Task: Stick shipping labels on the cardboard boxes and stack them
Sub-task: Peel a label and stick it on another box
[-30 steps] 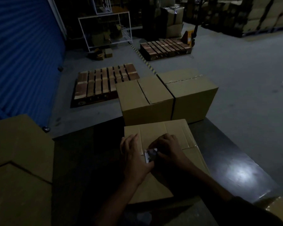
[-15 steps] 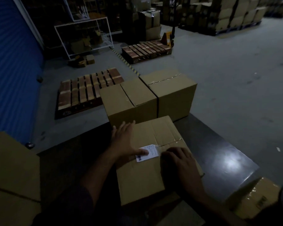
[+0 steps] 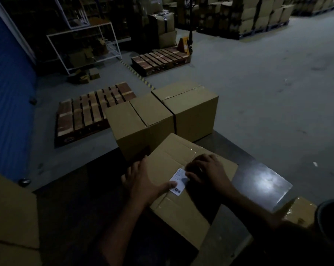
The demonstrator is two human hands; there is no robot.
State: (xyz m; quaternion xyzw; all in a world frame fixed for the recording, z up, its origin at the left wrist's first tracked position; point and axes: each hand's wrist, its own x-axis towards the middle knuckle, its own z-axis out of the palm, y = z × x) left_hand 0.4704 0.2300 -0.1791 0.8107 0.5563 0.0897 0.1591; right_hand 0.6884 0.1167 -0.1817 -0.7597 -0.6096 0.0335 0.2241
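Note:
A taped cardboard box (image 3: 177,208) lies on the dark table (image 3: 262,181) in front of me. A white shipping label (image 3: 178,180) with a barcode sits on its top face. My left hand (image 3: 145,181) lies flat on the box's left edge, its thumb pressing the label's near-left corner. My right hand (image 3: 208,171) rests palm down on the box, fingertips on the label's right edge. Neither hand holds anything.
Two closed cardboard boxes (image 3: 141,123) (image 3: 191,110) stand side by side beyond the table. Another box (image 3: 10,214) sits at the left, one more (image 3: 298,210) at the right. Wooden pallets (image 3: 91,112) (image 3: 158,60) lie on the concrete floor; a blue shutter (image 3: 6,93) is on the left.
The label went from peeled between my fingers to flat on the box top. My right hand has moved up onto the label's right edge. The camera view has shifted left.

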